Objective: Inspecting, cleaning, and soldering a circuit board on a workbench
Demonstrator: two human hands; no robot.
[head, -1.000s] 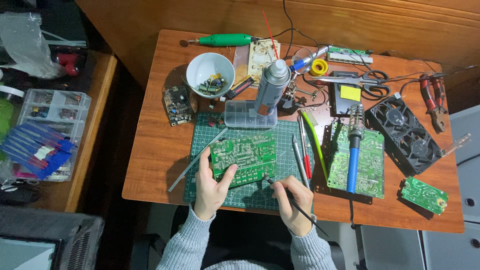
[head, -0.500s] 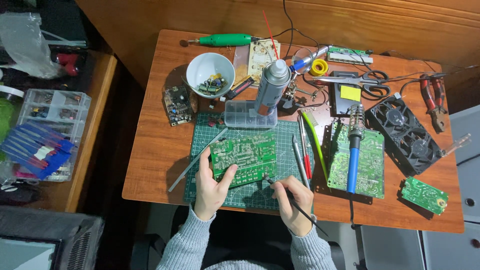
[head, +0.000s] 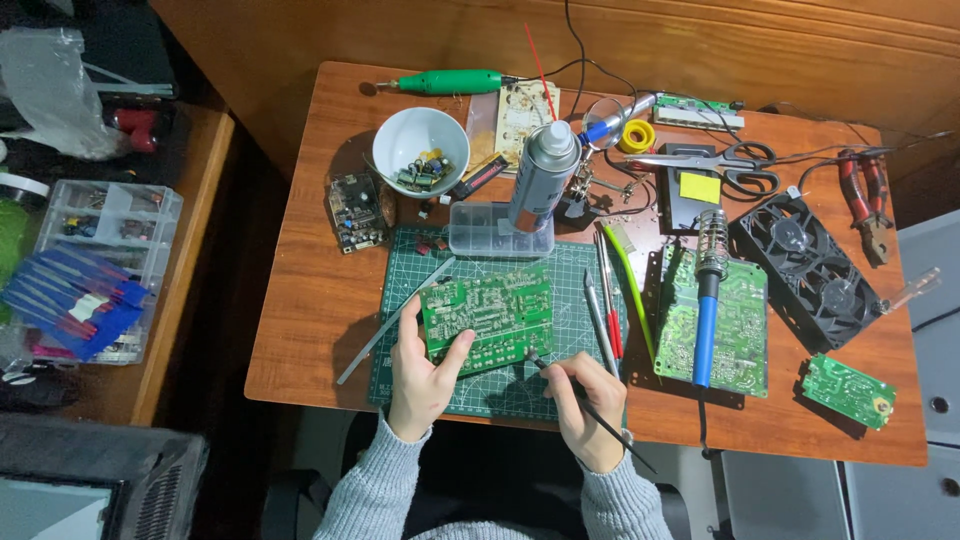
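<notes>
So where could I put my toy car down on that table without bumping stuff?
Bare wood lies at the table's left side, between the small dark board and the green cutting mat. Another patch lies along the near right edge, below the small green board. The back, around the white bowl, spray can and scissors, is crowded.

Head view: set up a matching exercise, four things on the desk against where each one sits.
Things:
1. green board
2. white bowl
3. soldering iron
4. spray can

Places:
A. lying on a second board, right of the mat
B. far left part of the desk, holding small parts
C. standing upright just behind the clear box
D. on the mat, steadied by the left hand while the right hand holds a thin tool at its edge

Pairs: 1-D, 2-B, 3-A, 4-C
</notes>
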